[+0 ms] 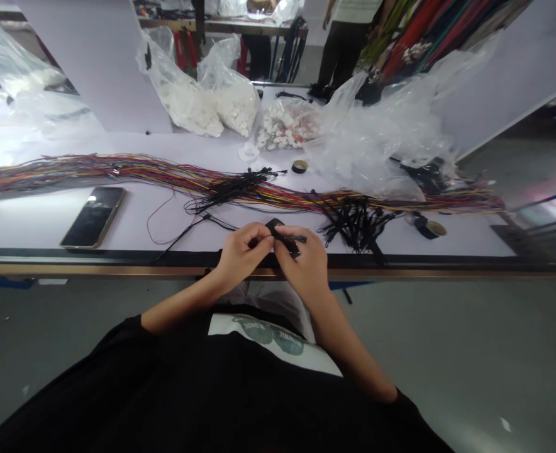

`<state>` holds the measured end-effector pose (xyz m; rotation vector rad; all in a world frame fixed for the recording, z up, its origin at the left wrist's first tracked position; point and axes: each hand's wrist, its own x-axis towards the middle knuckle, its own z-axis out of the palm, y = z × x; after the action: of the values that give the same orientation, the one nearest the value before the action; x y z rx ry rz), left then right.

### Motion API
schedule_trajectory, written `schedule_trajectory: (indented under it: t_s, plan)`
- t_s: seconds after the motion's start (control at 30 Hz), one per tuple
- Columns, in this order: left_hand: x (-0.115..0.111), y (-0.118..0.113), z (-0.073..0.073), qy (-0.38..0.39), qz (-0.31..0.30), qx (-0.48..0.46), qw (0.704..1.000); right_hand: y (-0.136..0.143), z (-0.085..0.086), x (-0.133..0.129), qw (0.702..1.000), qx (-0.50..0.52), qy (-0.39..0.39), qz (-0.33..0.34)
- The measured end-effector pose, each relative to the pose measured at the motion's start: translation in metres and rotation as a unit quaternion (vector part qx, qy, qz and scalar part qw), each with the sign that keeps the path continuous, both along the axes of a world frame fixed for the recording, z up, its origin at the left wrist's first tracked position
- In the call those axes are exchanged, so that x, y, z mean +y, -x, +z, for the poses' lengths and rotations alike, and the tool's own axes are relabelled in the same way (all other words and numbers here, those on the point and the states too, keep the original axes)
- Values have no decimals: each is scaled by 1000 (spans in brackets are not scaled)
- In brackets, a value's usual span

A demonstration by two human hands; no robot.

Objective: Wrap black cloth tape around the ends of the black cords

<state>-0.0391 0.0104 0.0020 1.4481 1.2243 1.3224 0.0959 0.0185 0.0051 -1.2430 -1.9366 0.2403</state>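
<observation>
At the table's front edge, my left hand (244, 253) and my right hand (305, 258) meet fingertip to fingertip. My left fingers are pinched on the end of a thin black cable (224, 224), which trails left over the white table. Between the fingers of my right hand is a small black piece (297, 238), its end sticking out to the right. A dark flat object (274, 224) shows behind and under the fingertips; what it is I cannot make out. The exact contact point is hidden by the fingers.
A long wire bundle (165, 168) crosses the table, with black connector leads (360, 226) on it. A phone (94, 218) lies left. Black tape rolls (299, 167) sit behind and at right. Plastic bags of white parts (238, 104) stand at the back. A person (348, 38) stands beyond.
</observation>
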Motion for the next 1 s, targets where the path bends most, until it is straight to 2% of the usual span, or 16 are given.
schedule_trajectory:
  t_s: [0.07, 0.13, 0.27, 0.33, 0.4, 0.47, 0.57, 0.63, 0.73, 0.83, 0.9, 1.0]
  plan:
    - [2, -2, 3, 51, -14, -82, 995, -2, 0, 0, 997, -43, -69, 3]
    - [3, -4, 4, 116, -36, -179, 976, -3, -1, 0, 988, -68, -135, 8]
    - [9, 0, 0, 254, -127, -312, 907, -3, -8, 1, 977, -51, -207, 28]
    - [12, 4, -6, 321, -191, -342, 863, -1, -15, 3, 980, 6, -192, 49]
    - [15, 8, -11, 375, -250, -356, 818, 0, -20, 4, 983, 84, -145, 74]
    - [17, 10, -15, 392, -278, -371, 794, -1, -21, 5, 978, 161, -79, 110]
    - [14, 7, -16, 351, -253, -395, 811, -3, -17, 6, 952, 230, 34, 197]
    - [11, 2, -14, 318, -216, -396, 834, -4, -12, 6, 938, 263, 80, 210]
    - [5, -2, -12, 266, -182, -383, 865, -3, -7, 5, 919, 357, 122, 112]
    - [5, 1, -14, 198, -177, -344, 900, -3, -7, 5, 886, 406, 221, 45]
    - [7, 7, -15, 128, -187, -264, 938, -4, -6, 4, 896, 375, 236, 33]
    - [9, 11, -13, 38, -172, -127, 976, -7, -2, 2, 949, 280, 146, 15]
